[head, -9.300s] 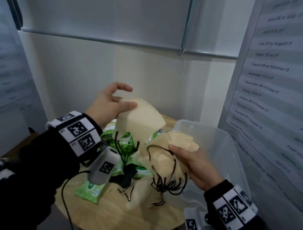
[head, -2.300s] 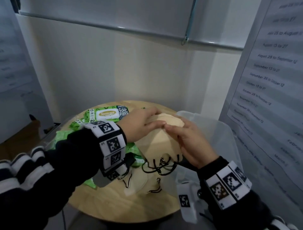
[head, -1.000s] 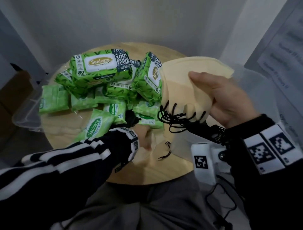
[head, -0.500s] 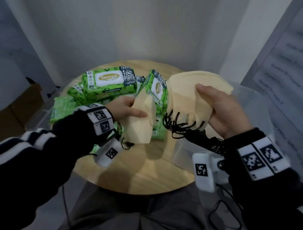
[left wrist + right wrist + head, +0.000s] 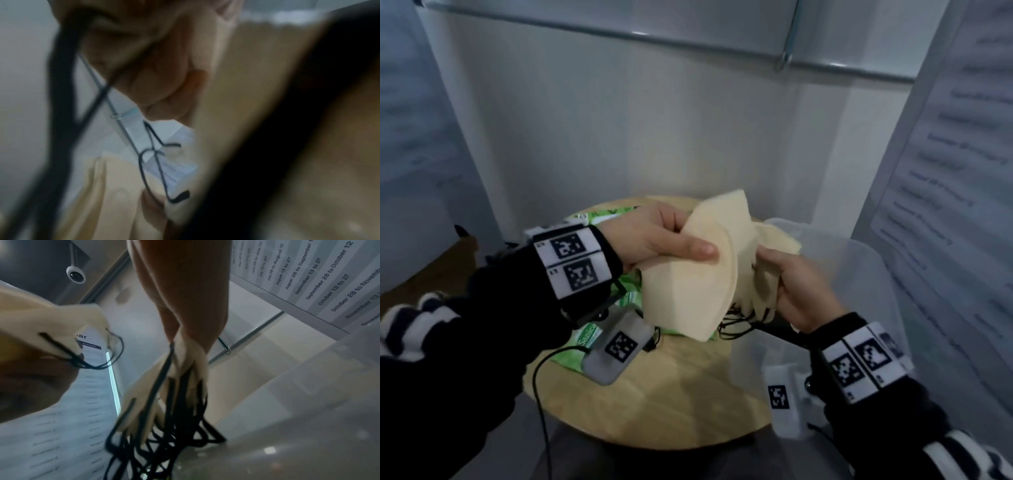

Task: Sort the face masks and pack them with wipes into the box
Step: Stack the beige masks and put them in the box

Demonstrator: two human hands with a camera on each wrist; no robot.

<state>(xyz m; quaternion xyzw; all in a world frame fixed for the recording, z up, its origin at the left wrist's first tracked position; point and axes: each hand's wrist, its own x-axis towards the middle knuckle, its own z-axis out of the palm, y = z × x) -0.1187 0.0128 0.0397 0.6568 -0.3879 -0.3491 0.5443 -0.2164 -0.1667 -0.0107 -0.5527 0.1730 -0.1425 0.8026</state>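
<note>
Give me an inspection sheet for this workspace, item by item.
Surface: round wooden table, front part bare.
Job's things: single beige mask in left hand; stack of beige masks in right hand, black ear loops hanging; green wipes packs on the table; clear plastic box at the right.
Clutter: nothing seen.
Hands: both grip masks, held above the table.
Cables: black cable hanging over the table's front edge.
Surroundings: white wall, date schedule poster at right.
</note>
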